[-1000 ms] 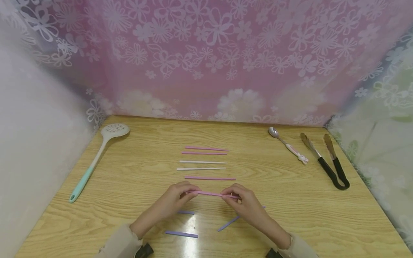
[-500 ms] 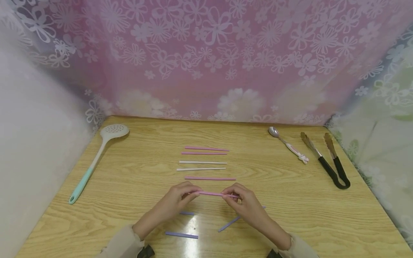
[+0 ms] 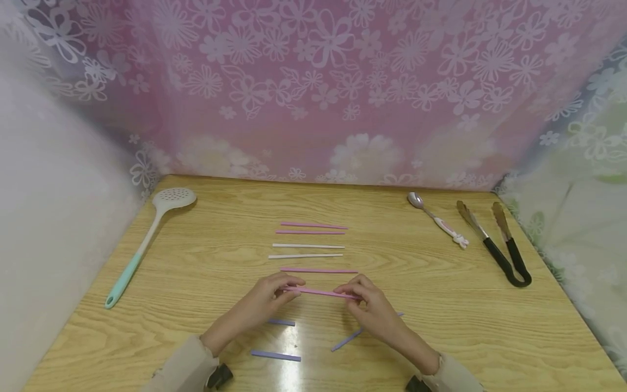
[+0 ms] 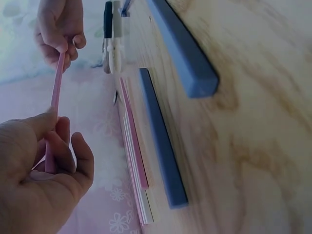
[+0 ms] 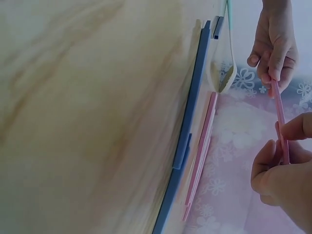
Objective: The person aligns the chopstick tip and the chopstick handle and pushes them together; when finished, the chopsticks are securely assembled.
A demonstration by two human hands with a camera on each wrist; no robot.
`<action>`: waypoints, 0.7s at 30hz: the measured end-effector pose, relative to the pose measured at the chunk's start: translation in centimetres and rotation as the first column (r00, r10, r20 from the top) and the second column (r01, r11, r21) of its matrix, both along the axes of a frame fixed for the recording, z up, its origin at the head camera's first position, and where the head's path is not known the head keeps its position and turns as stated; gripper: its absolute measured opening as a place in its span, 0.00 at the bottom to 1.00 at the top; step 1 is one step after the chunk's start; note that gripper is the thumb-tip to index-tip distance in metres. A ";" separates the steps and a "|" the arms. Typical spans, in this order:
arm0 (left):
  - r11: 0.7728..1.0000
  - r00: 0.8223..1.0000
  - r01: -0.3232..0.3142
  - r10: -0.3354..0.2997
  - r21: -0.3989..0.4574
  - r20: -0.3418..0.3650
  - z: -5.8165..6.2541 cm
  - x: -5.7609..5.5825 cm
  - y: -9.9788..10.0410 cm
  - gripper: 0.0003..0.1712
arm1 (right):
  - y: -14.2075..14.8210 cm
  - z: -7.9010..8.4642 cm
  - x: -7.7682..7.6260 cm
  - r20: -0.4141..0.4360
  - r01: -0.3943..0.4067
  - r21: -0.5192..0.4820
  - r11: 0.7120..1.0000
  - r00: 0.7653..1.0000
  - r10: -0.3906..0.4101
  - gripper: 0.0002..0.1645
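A pink chopstick (image 3: 320,292) is stretched crosswise between both hands, raised above the wooden table. My left hand (image 3: 259,305) pinches its left end between thumb and fingers. At the other end, the thumb and fingers of my right hand (image 3: 374,313) pinch it too. Just beyond lies another pink chopstick (image 3: 318,270), parallel to the held one. Farther back are two white chopsticks (image 3: 306,256) and a pair of pink chopsticks (image 3: 313,233). Blue-purple chopsticks (image 3: 276,356) lie nearer the person, one slanting partly under the right hand and another partly covered by the left.
A slotted skimmer (image 3: 157,218) with a mint handle lies on the left of the table (image 3: 220,218). To the right are a spoon (image 3: 436,218) with a rabbit-shaped handle and spread black-handled tongs (image 3: 499,258). A pink floral cloth (image 3: 294,109) hangs behind the table.
The right hand's fingers have shifted along the chopstick toward its right end, baring more of its middle. The left hand has barely moved, and everything on the table lies as before.
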State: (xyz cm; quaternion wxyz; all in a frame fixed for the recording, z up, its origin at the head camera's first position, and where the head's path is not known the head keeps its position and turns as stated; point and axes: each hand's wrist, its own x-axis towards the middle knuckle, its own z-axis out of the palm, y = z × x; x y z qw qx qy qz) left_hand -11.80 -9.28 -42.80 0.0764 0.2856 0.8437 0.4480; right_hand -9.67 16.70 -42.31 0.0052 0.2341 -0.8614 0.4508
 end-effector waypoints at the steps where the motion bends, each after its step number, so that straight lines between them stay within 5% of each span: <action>1: 1.000 1.000 -0.006 0.007 -0.008 0.008 0.0 0.0 -0.1 0.17 | 0.1 -0.1 -0.1 -0.008 0.005 0.005 1.000 1.000 -0.005 0.16; 13: 0.998 0.998 -0.053 0.052 -0.042 -0.033 -0.5 -1.2 -1.0 0.12 | 0.4 -0.7 -1.8 -0.067 0.060 0.112 0.992 0.996 -0.053 0.07; 21: 0.996 0.998 -0.054 0.056 -0.073 0.031 -1.2 -2.3 -1.4 0.10 | 0.3 -1.2 -3.4 -0.025 0.042 0.173 0.984 0.999 -0.039 0.06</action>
